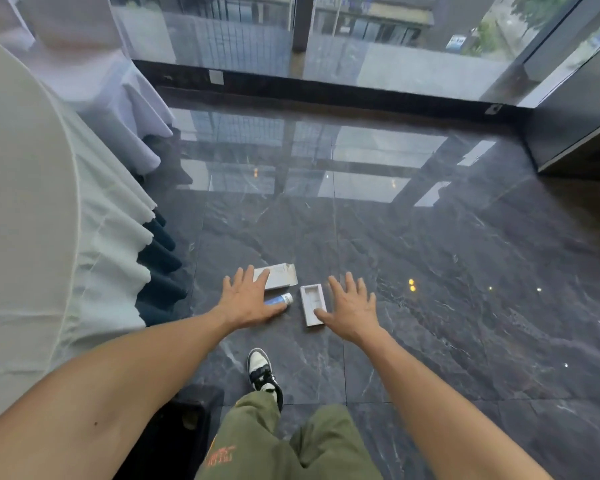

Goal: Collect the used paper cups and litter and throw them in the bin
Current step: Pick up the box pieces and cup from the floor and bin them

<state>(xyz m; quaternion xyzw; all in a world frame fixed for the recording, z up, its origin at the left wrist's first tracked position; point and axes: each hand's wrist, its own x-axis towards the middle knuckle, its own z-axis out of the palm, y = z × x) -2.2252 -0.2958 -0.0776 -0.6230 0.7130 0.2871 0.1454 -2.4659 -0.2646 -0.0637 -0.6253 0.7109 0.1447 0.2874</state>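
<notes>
I see a dark polished floor (430,271) that fills most of the view, and I take the white tray (312,304) on it as my landmark. Far beyond the tray stands a glass wall (395,39) with a dark sill at its foot. To the left of the tray, well apart, is a round table under a white cloth (25,202) whose pleated hem hangs near the floor; a second draped table (101,81) stands behind it. To the right of the tray the floor is open up to a dark panel (575,109) at the far right.

On the near side of the tray I count two green trouser legs (274,441) and one black and white shoe (262,372).

There are three pieces of litter: one opened white box (280,276) just left and beyond the tray, the tray itself, and one small blue and white tube (280,300) just left of it.

My left hand (248,301) is spread flat, fingers over the box and thumb at the tube, holding nothing. My right hand (352,308) is spread also, thumb over the tray's near end, gripping nothing.
</notes>
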